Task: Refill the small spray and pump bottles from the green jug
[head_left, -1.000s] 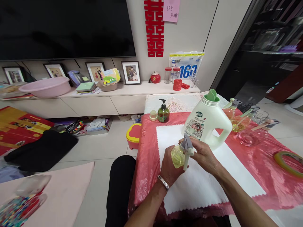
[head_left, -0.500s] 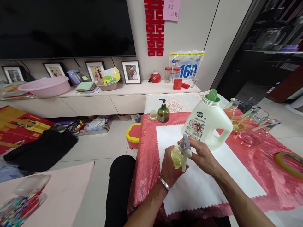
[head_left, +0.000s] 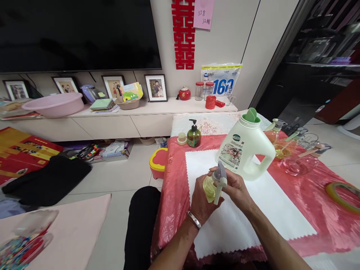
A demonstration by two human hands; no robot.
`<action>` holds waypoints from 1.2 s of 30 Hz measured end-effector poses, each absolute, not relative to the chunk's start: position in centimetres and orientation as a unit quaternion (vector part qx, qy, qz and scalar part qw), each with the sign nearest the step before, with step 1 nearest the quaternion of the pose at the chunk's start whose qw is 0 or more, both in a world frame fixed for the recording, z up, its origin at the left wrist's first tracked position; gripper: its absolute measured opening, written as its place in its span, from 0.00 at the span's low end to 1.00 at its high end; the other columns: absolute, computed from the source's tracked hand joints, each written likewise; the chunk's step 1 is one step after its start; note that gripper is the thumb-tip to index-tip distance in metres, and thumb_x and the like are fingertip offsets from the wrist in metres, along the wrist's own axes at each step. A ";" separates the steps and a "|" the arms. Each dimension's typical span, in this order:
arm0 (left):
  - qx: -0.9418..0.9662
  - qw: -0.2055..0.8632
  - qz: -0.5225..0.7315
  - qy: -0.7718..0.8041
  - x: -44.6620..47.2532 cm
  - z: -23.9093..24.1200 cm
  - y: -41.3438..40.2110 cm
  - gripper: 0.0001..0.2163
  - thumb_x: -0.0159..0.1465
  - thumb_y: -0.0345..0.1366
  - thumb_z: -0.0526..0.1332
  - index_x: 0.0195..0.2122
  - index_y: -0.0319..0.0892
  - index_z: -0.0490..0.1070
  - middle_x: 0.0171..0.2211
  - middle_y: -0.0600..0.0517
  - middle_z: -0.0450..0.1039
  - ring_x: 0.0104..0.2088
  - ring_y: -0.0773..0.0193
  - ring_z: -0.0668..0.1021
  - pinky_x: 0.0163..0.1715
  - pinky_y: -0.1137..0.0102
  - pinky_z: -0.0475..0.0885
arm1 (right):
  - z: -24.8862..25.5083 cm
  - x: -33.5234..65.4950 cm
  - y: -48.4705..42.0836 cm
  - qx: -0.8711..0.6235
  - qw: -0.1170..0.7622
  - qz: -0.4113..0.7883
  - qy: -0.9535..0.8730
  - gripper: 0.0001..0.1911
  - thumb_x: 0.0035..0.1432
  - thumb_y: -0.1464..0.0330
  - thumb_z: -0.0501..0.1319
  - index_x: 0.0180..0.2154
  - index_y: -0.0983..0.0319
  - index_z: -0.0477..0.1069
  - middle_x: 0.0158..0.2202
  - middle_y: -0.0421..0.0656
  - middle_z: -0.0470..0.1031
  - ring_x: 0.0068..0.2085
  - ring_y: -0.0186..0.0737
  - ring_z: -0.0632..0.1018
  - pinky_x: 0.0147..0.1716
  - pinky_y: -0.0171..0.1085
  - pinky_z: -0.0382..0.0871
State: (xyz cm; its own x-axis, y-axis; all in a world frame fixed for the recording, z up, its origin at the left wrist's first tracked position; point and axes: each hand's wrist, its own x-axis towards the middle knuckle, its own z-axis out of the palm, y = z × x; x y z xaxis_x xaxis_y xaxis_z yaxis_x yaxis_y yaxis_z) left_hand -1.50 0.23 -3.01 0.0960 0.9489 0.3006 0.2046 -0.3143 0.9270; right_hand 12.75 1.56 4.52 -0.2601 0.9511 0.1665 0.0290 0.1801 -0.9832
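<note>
While the small spray bottle [head_left: 208, 186] is held over the white cloth [head_left: 239, 221], its yellow-filled body is cupped from below by the left hand [head_left: 200, 202], closed around it. The grey trigger head [head_left: 219, 175] is pinched by the right hand [head_left: 238, 190], fingers curled on it. Just behind, a big pale jug [head_left: 247, 150] is seen standing upright, and a green pump bottle [head_left: 194, 135] is spotted farther back on the red table cover [head_left: 315, 195].

Small change only. Held spray bottle [head_left: 209, 187] drifts slightly toward 9 o'clock in left hand [head_left: 200, 201]. On top, spray head [head_left: 219, 174] turns a little, trigger lever [head_left: 218, 193] tip swinging toward 7 o'clock. Over it, right hand [head_left: 237, 188] follows toward 9 o'clock.
</note>
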 end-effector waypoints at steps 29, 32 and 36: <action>0.641 0.342 0.490 0.481 -1.4 -2.5 0.3 0.31 0.51 0.43 0.72 0.55 0.42 0.65 0.51 0.43 0.74 0.53 0.46 0.77 0.54 0.50 0.73 | 3.3 11.5 1.5 -0.351 0.535 0.555 -0.532 0.15 0.57 0.63 0.69 0.46 0.58 0.76 0.47 0.45 0.77 0.51 0.44 0.76 0.55 0.44 0.69; 0.647 0.339 0.487 0.479 -1.4 -2.4 0.2 0.28 0.49 0.39 0.73 0.52 0.44 0.68 0.48 0.46 0.75 0.50 0.47 0.78 0.52 0.52 0.75 | 3.4 11.9 1.3 -0.341 0.517 0.566 -0.543 0.16 0.59 0.60 0.67 0.48 0.58 0.76 0.50 0.46 0.76 0.51 0.46 0.76 0.54 0.46 0.70; 0.637 0.346 0.495 0.479 -1.5 -2.9 0.2 0.31 0.49 0.43 0.73 0.54 0.44 0.66 0.50 0.44 0.73 0.51 0.45 0.77 0.52 0.49 0.74 | 3.3 12.3 1.3 -0.338 0.514 0.568 -0.547 0.16 0.61 0.59 0.65 0.48 0.57 0.76 0.48 0.45 0.76 0.51 0.46 0.76 0.53 0.46 0.70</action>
State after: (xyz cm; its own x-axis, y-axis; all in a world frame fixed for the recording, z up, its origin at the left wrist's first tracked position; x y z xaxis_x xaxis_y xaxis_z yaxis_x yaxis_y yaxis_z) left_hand -1.50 0.17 -2.88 0.0506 0.9530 0.2988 0.2672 -0.3012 0.9154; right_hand 12.28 1.33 3.26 -0.2437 0.9533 0.1785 -0.2142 0.1266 -0.9686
